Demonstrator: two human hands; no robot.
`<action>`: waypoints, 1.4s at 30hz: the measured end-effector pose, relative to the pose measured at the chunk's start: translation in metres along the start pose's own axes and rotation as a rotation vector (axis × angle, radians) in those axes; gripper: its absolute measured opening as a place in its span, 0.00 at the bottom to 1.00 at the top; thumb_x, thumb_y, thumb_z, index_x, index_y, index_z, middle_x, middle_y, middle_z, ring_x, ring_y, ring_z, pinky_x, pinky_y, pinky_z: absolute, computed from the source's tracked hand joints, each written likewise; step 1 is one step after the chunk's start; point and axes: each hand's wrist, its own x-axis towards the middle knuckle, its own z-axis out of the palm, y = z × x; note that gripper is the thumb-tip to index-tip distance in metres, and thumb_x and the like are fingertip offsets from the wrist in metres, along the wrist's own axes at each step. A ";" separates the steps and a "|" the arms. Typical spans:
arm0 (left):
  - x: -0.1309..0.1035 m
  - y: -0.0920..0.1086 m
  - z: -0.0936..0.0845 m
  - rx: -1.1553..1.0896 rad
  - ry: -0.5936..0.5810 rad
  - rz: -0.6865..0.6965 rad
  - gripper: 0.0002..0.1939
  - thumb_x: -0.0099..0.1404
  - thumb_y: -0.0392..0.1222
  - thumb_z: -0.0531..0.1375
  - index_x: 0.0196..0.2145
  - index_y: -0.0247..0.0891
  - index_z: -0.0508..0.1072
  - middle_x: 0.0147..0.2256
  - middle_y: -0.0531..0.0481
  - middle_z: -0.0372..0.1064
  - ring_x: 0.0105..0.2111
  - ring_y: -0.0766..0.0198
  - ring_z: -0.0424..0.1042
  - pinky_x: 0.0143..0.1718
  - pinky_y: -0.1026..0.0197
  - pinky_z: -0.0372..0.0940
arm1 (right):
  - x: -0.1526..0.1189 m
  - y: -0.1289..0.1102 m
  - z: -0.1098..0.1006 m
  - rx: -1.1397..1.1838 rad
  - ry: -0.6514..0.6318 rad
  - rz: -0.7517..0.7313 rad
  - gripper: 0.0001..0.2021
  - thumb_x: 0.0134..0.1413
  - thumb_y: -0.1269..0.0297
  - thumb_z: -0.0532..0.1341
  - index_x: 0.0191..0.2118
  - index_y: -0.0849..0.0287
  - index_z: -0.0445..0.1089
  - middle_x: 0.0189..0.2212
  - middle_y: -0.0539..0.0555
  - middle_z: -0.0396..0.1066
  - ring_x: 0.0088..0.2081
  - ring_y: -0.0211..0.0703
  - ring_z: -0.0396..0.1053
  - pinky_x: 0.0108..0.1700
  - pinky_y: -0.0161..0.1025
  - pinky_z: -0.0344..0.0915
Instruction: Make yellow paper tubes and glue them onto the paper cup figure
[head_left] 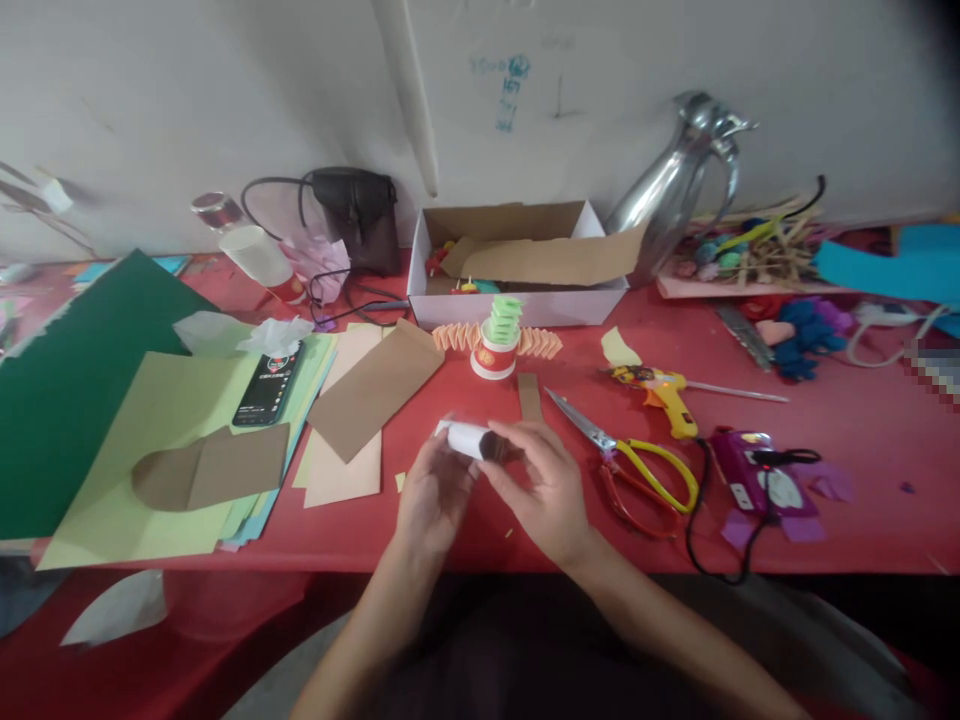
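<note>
Between my hands, just above the front of the red table, is a small white roll (466, 440), with a dark brown end on the right; it looks like a paper tube. My left hand (433, 497) is closed around its left part. On the brown end, my right hand (546, 490) pinches with thumb and fingers. Behind them stands a small red and white paper cup (495, 358), upside down, with a folded green paper strip (505, 318) on top and folded orange strips (459, 338) out to both sides. A brown paper strip (529, 396) lies by my right fingers.
To the right lie scissors (619, 450), a yellow glue gun (671, 398) and a purple power strip (761, 470) with a black cord. Left are brown card (379, 390), coloured sheets (157, 400) and a phone (268, 385). Behind stand a white box (517, 310) and a metal jug (667, 180).
</note>
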 end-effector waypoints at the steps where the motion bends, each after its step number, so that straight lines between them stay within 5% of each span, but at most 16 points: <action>1: 0.000 0.001 -0.004 0.004 -0.015 -0.036 0.14 0.66 0.40 0.61 0.49 0.36 0.74 0.39 0.47 0.75 0.38 0.63 0.76 0.39 0.62 0.72 | 0.002 0.000 -0.001 0.014 -0.025 0.008 0.17 0.61 0.67 0.65 0.55 0.50 0.71 0.47 0.55 0.72 0.48 0.46 0.73 0.51 0.46 0.74; 6: -0.005 0.003 -0.016 -0.042 -0.093 -0.067 0.23 0.63 0.29 0.60 0.56 0.36 0.72 0.44 0.43 0.76 0.41 0.63 0.77 0.43 0.64 0.74 | 0.001 -0.001 0.010 0.282 -0.009 0.164 0.23 0.57 0.64 0.68 0.58 0.52 0.66 0.50 0.57 0.72 0.48 0.46 0.75 0.50 0.45 0.75; 11: -0.005 -0.008 -0.022 -0.078 -0.120 -0.093 0.28 0.59 0.24 0.60 0.56 0.37 0.72 0.41 0.44 0.77 0.40 0.63 0.78 0.44 0.66 0.73 | -0.001 -0.005 0.014 0.132 0.068 0.113 0.14 0.58 0.66 0.67 0.49 0.54 0.73 0.46 0.57 0.74 0.48 0.47 0.74 0.51 0.45 0.73; 15: 0.000 -0.016 -0.031 -0.093 -0.107 -0.094 0.24 0.58 0.22 0.62 0.51 0.37 0.75 0.33 0.48 0.77 0.34 0.66 0.78 0.44 0.68 0.73 | 0.000 -0.006 0.008 0.066 0.068 0.100 0.15 0.57 0.67 0.67 0.51 0.54 0.73 0.46 0.56 0.75 0.47 0.46 0.74 0.51 0.44 0.73; 23: -0.002 -0.016 -0.036 -0.025 -0.238 -0.162 0.35 0.56 0.26 0.64 0.59 0.49 0.69 0.40 0.50 0.77 0.36 0.68 0.79 0.35 0.73 0.72 | -0.009 -0.018 0.006 -0.052 0.014 -0.181 0.24 0.63 0.73 0.60 0.61 0.45 0.68 0.43 0.54 0.73 0.45 0.45 0.72 0.48 0.45 0.73; 29: -0.001 -0.016 -0.037 0.076 -0.231 -0.102 0.34 0.55 0.32 0.68 0.58 0.53 0.69 0.39 0.52 0.75 0.38 0.66 0.78 0.36 0.70 0.71 | -0.006 -0.019 0.003 -0.071 0.009 -0.157 0.21 0.63 0.73 0.60 0.58 0.46 0.70 0.39 0.53 0.73 0.41 0.45 0.72 0.44 0.44 0.73; 32: -0.004 -0.014 -0.031 0.322 -0.232 0.073 0.31 0.56 0.38 0.69 0.57 0.49 0.71 0.45 0.48 0.74 0.44 0.61 0.75 0.44 0.62 0.71 | -0.001 -0.017 -0.002 -0.112 0.030 -0.139 0.17 0.63 0.72 0.60 0.55 0.50 0.72 0.40 0.54 0.74 0.42 0.46 0.72 0.45 0.44 0.73; 37: -0.014 -0.007 -0.019 1.035 -0.186 0.725 0.32 0.51 0.34 0.72 0.54 0.48 0.75 0.58 0.45 0.68 0.61 0.49 0.62 0.63 0.47 0.58 | 0.004 -0.013 -0.006 -0.215 0.036 -0.172 0.15 0.63 0.70 0.60 0.54 0.54 0.72 0.39 0.56 0.74 0.42 0.47 0.73 0.46 0.46 0.72; 39: -0.017 -0.006 -0.016 1.103 -0.160 0.783 0.26 0.54 0.33 0.69 0.51 0.47 0.77 0.52 0.44 0.73 0.55 0.50 0.68 0.60 0.48 0.61 | 0.004 -0.012 -0.005 -0.190 0.018 -0.176 0.15 0.64 0.68 0.61 0.54 0.53 0.72 0.41 0.56 0.75 0.42 0.47 0.73 0.46 0.45 0.73; 42: -0.018 -0.005 -0.011 0.896 -0.075 0.656 0.24 0.56 0.35 0.69 0.51 0.47 0.75 0.44 0.48 0.74 0.42 0.58 0.74 0.47 0.56 0.69 | 0.003 -0.010 -0.003 -0.104 0.008 -0.115 0.19 0.62 0.63 0.64 0.58 0.50 0.68 0.47 0.56 0.75 0.48 0.48 0.74 0.51 0.47 0.73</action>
